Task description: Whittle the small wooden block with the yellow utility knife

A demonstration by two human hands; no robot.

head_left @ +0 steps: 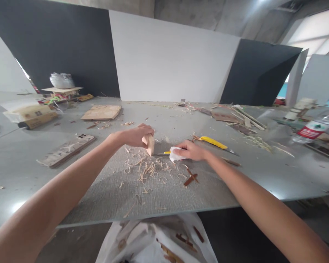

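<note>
My left hand (141, 133) is closed over a small pale wooden block (150, 144), which stands tilted on the table. Opposite it, my right hand (190, 150) grips a knife with a yellow collar (167, 152). White tissue or cloth (176, 154) is wrapped about the handle, hiding most of it. The thin blade points left and lies low beside the block's lower end; whether they touch I cannot tell. Curled wood shavings (148, 171) are scattered in front of both hands. Just beyond my right hand lies a yellow utility knife (214, 142).
A phone (67, 150) and a flat wooden board (101, 112) lie on the left. Brown strips (191, 179) rest near the front. At the right are wood offcuts (246, 118) and a water bottle (315, 128). A white bag (153, 237) with scraps hangs below the table edge.
</note>
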